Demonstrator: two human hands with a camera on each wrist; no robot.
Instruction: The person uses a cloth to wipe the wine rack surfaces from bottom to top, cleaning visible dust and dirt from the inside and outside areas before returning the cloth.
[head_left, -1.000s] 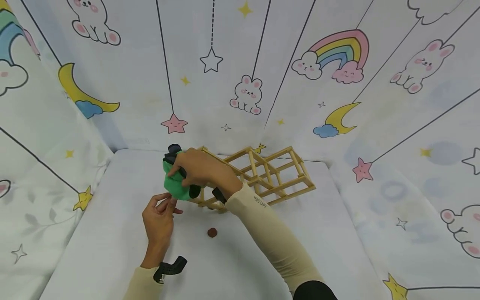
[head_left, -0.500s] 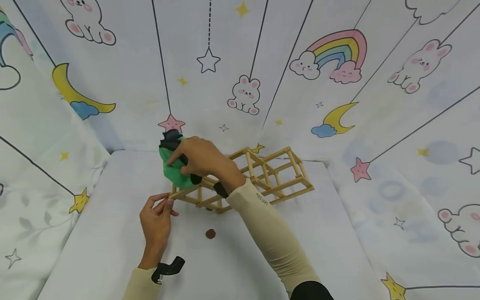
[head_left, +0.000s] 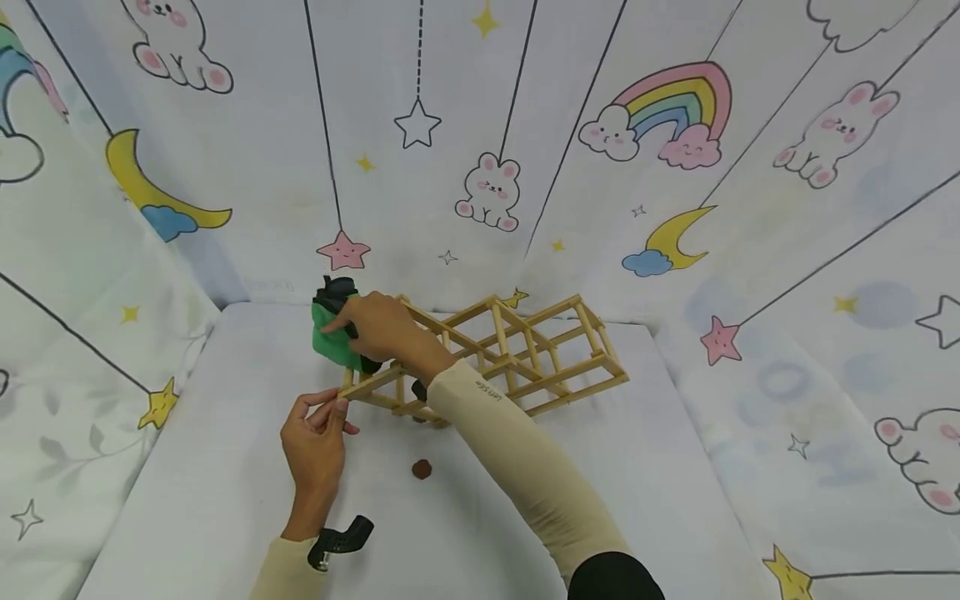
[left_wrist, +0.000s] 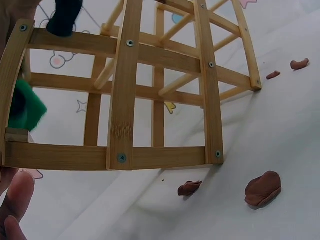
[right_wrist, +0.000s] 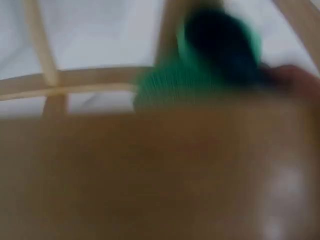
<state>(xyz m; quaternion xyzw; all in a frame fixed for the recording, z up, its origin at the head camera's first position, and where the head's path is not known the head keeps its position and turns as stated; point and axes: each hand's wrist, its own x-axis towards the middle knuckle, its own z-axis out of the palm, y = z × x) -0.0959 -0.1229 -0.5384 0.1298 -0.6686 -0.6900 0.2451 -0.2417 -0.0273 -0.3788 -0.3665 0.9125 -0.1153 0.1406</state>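
A wooden lattice rack [head_left: 513,363] of slats and dowels stands on the white table, its left end raised off the surface. At that end's lower corner, my left hand [head_left: 315,446] pinches the wood between thumb and fingers. My right hand [head_left: 386,329] grips a green knit cloth piece with dark parts, apparently a work glove [head_left: 327,333], at the rack's upper left. In the left wrist view, green fabric [left_wrist: 34,107] shows behind the left upright, and a dark finger-like end hangs over a top slat. The right wrist view is blurred; ribbed green knit [right_wrist: 170,85] shows there.
A brown clay-like lump [head_left: 422,469] lies on the white table [head_left: 495,508] in front of the rack. Several such lumps, one large [left_wrist: 263,189], show in the left wrist view. Patterned fabric walls [head_left: 420,200] rise behind and at both sides.
My right hand lifted the glove up, then brought it lower and slightly left. My left hand stays at the rack's corner, which the glove covered at first.
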